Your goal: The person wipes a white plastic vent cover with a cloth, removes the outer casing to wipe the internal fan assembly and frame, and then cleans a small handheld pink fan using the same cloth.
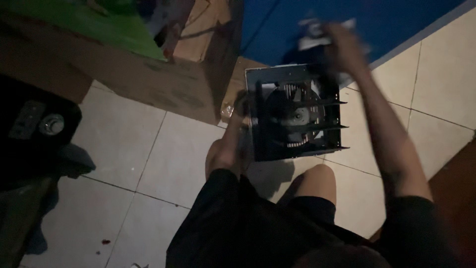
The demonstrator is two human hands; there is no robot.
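A square black exhaust fan [296, 113] with a metal frame and slats stands on the tiled floor in front of my knees. My left hand [237, 130] grips its left edge and holds it upright. My right hand [342, 47] is raised above the fan's top right corner, blurred, closed around a crumpled white and dark cloth [317, 35]. The cloth's lower part hangs near the top of the frame.
A large cardboard box [148, 79] with a green sheet [94, 22] on top lies at the upper left. A blue surface [386, 20] fills the upper right. A black object with a round metal part [34, 124] sits at the left.
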